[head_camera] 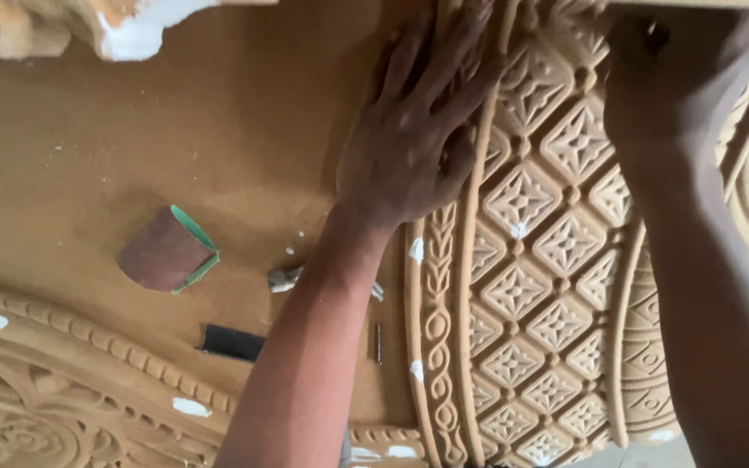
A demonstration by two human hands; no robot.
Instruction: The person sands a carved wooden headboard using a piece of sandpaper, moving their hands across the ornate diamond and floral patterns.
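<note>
2 hands on carved panel (548,260): left hand (413,139) spread flat, fingers open, pressing vine border; right hand (669,78) at top edge, grip unclear. White filler dabs (416,250) still unsanded. Folded sandpaper (166,251) idle on tabletop (88,147).

Matt carved wood panel (548,260); rough reddish-brown sandpaper (162,251), green-backed.
</note>
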